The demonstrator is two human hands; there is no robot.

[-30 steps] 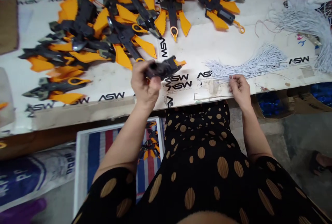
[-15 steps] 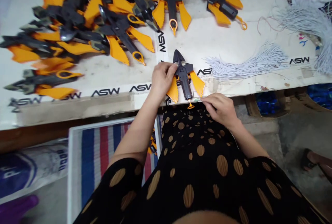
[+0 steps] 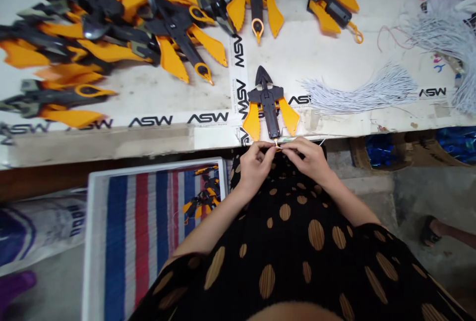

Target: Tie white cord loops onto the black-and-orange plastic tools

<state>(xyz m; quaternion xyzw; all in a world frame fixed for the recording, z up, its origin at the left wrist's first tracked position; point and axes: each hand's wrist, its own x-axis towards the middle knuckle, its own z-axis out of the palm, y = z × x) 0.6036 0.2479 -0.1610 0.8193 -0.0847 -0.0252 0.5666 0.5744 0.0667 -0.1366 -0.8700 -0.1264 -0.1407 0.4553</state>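
Observation:
A dark grey and orange toy (image 3: pixel 269 105), shaped like a small aircraft with two orange fins, lies flat at the table's front edge, its pointed nose facing away from me. At its tail hangs a small orange pull ring, mostly covered by my fingertips. My left hand (image 3: pixel 255 165) is closed in a pinch by the ring, where a bit of white string (image 3: pixel 276 142) shows. Touching it from the other side, my right hand (image 3: pixel 308 160) also pinches at the string, whose loose end sticks out beyond the knuckles.
Many similar toys (image 3: pixel 178 31) lie heaped at the left and back of the table (image 3: pixel 208 98). A bundle of white strings (image 3: pixel 364 90) lies at the right, with more behind it. Below the edge stand a white-rimmed tray (image 3: pixel 148 165) with several toys and cardboard boxes (image 3: pixel 399 150).
My left hand has left the toy's body and come down to its tail. My right hand has moved in to meet it. White string now shows at the ring.

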